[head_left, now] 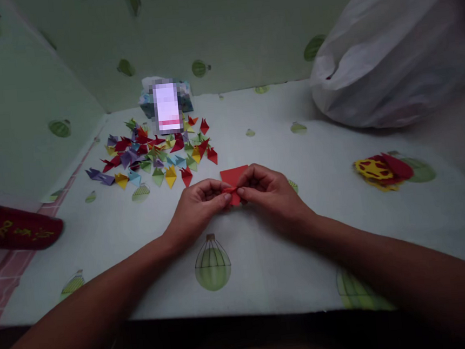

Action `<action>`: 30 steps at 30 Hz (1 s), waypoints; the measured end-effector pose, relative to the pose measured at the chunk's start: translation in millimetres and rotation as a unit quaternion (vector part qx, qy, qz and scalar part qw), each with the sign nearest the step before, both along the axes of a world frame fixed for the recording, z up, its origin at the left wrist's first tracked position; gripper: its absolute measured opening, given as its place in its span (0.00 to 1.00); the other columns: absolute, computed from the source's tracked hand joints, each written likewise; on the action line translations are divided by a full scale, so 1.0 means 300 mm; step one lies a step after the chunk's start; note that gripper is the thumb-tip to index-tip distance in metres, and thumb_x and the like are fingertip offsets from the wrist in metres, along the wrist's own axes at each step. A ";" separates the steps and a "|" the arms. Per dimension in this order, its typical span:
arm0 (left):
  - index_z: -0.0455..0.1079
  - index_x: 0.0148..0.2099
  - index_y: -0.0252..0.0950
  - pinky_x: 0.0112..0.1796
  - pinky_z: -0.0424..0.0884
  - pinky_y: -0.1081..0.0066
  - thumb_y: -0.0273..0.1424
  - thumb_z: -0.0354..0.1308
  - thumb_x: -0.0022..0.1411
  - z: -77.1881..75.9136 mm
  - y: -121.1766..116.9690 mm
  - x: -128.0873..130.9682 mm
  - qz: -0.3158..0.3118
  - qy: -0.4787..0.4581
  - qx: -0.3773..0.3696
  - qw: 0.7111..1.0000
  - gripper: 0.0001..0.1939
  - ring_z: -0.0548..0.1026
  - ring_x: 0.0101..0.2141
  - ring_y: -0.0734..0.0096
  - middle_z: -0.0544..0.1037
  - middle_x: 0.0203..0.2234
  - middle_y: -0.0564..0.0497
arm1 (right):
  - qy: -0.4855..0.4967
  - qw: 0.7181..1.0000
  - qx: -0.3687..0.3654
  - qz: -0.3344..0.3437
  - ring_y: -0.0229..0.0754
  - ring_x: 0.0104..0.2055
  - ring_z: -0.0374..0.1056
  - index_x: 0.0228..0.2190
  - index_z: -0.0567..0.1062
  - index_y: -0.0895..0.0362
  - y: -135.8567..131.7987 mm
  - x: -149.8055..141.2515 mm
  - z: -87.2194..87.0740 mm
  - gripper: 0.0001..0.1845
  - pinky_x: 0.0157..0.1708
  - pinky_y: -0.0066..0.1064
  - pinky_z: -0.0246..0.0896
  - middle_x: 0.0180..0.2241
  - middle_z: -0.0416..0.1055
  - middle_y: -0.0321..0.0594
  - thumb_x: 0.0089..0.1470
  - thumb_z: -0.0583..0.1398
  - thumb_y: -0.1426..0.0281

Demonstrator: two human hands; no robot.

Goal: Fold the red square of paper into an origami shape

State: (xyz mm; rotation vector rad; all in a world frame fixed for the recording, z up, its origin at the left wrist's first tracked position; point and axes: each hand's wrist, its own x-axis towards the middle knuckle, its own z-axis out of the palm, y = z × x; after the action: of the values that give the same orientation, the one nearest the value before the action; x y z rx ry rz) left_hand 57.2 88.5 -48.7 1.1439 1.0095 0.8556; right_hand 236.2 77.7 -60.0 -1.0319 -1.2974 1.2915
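Note:
Between my two hands, over the middle of the table, is a small folded piece of red paper (235, 197). My left hand (204, 198) pinches its left side with thumb and forefinger. The right side is pinched by my right hand (267, 190), and the fingertips of both hands nearly meet. Just behind them a flat red paper sheet (232, 174) shows on the table; whether it joins the folded piece I cannot tell. Farther back on the left lies a loose pile of folded paper cranes (145, 152) in red, purple, yellow, green and blue.
A phone (167, 107) with a lit, blurred screen leans on a tissue box (186, 94) behind the pile. Yellow and red paper cutouts (382, 169) lie at the right. A large white plastic bag (370, 70) stands back right; a dark red cylinder (25, 228) lies far left.

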 end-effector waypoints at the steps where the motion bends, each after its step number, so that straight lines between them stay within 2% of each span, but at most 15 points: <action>1: 0.76 0.36 0.33 0.31 0.68 0.76 0.31 0.71 0.51 0.002 -0.002 0.001 0.000 0.000 0.002 1.000 0.11 0.74 0.27 0.78 0.79 0.26 0.54 | 0.001 1.000 -0.001 0.001 0.36 0.29 0.65 0.27 0.72 0.57 0.000 0.000 0.001 0.04 0.32 0.31 0.60 0.26 0.70 0.33 0.48 0.64 0.74; 5: 0.76 0.37 0.33 0.31 0.69 0.76 0.29 0.71 0.50 0.004 -0.004 0.001 0.000 0.000 0.001 1.000 0.11 0.75 0.27 0.78 0.80 0.26 0.54 | 0.003 1.000 0.002 -0.001 0.35 0.29 0.65 0.28 0.73 0.57 -0.003 0.000 0.003 0.03 0.32 0.31 0.60 0.26 0.70 0.33 0.49 0.63 0.74; 9: 0.76 0.36 0.33 0.30 0.69 0.76 0.31 0.70 0.53 -0.004 -0.001 0.001 0.005 -0.002 -0.005 1.000 0.09 0.75 0.25 0.78 0.79 0.25 0.54 | -0.021 1.000 0.018 0.008 0.36 0.29 0.66 0.30 0.76 0.57 -0.006 0.001 0.004 0.02 0.32 0.31 0.61 0.27 0.72 0.33 0.50 0.63 0.74; 17: 0.77 0.36 0.34 0.31 0.69 0.76 0.32 0.70 0.54 -0.027 0.005 -0.007 -0.004 -0.020 -0.017 1.000 0.09 0.75 0.25 0.78 0.80 0.24 0.54 | -0.018 0.998 0.053 0.015 0.37 0.32 0.71 0.30 0.80 0.54 -0.010 0.002 -0.003 0.06 0.36 0.32 0.66 0.27 0.76 0.33 0.52 0.62 0.75; 24: 0.77 0.35 0.33 0.31 0.69 0.75 0.33 0.71 0.52 -0.020 0.002 -0.005 -0.001 -0.037 -0.037 0.999 0.10 0.75 0.25 0.76 0.79 0.23 0.53 | -0.060 0.990 0.125 0.007 0.39 0.34 0.71 0.29 0.81 0.54 -0.006 0.015 -0.014 0.09 0.38 0.33 0.65 0.29 0.77 0.34 0.51 0.61 0.77; 30: 0.78 0.36 0.32 0.33 0.71 0.73 0.30 0.70 0.52 -0.013 0.004 -0.004 -0.010 -0.063 -0.060 0.996 0.09 0.75 0.25 0.76 0.80 0.25 0.52 | -0.065 0.992 0.105 -0.001 0.41 0.34 0.71 0.27 0.80 0.52 -0.008 0.013 -0.003 0.08 0.40 0.37 0.65 0.29 0.76 0.35 0.52 0.62 0.76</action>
State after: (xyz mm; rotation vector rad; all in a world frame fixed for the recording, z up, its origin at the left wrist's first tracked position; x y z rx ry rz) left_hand 55.9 89.7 -52.5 0.9848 0.9311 0.8294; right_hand 240.1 75.1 -60.8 -0.9786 -1.4967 1.0740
